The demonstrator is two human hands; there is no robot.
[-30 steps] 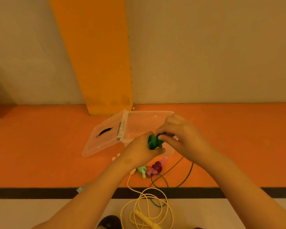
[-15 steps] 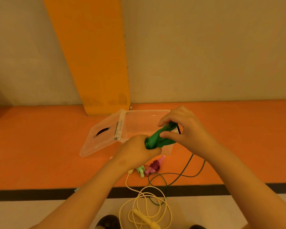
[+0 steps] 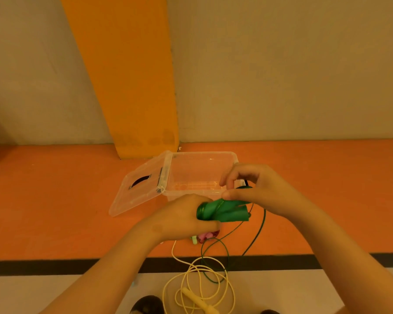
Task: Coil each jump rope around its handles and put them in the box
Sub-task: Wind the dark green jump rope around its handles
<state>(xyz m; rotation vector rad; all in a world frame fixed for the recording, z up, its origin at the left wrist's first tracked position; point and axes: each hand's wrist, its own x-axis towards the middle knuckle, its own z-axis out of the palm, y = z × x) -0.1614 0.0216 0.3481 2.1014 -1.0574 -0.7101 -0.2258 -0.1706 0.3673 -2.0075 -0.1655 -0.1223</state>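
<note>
A clear plastic box (image 3: 235,158) is set on open orange floor (image 3: 55,200), lid (image 3: 136,191) laid left. At its near edge, green plastic jump-rope handles (image 3: 222,210) are gripped by curled fingers of the left hand (image 3: 182,219); their cord (image 3: 262,223) is pinched by the right hand (image 3: 256,189). A pink bundle (image 3: 205,236) is mostly hidden beneath.

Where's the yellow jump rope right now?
Head view, bottom centre: the yellow jump rope lies mostly in loose loops on the pale floor, nearer than the black line, below the left hand and overlapping the green rope's slack cord.
</note>
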